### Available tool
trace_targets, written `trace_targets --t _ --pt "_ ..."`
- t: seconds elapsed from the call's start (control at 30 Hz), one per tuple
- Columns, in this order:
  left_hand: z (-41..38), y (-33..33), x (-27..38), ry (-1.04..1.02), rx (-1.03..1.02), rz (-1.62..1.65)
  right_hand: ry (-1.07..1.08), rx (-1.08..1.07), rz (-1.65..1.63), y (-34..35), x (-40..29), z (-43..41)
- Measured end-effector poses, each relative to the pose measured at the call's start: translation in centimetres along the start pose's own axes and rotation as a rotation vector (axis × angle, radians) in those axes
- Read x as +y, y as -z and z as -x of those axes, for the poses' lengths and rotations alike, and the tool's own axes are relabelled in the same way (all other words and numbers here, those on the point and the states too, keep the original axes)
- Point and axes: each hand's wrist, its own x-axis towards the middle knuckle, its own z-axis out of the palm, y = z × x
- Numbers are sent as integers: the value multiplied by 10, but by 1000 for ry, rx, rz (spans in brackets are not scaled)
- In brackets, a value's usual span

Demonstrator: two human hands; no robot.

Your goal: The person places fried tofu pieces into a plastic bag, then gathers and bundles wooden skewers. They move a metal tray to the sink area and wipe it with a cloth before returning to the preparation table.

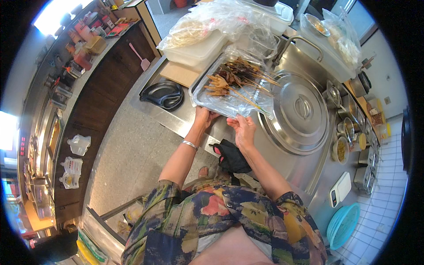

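A metal tray lined with clear plastic lies ahead of me on the steel counter. On it are several skewers of dark brown food and some paler skewered pieces that look like chicken feet, their sticks pointing right. My left hand grips the tray's near left edge, its fingertips partly hidden beneath. At the near right corner, my right hand pinches the edge of the plastic lining between thumb and fingers. Just right of the tray sits a large pot's steel lid.
Left of the tray lies a black divided dish. Behind it, a white plastic tub is topped with bagged food. A steel faucet arches behind the lid. Rightward are a kitchen scale and turquoise basket. A black cloth item hangs at the counter's front.
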Motion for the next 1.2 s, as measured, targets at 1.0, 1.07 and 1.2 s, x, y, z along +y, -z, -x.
trace_targets --t 1.0,1.07,1.2 --pt "21 9 -4 97 -104 8 201 -116 -23 -46 -60 10" --pt "30 9 -1 120 -70 -89 207 -120 37 -56 -70 13" --pt "30 22 -4 135 -91 11 196 -158 72 -88 -77 11"
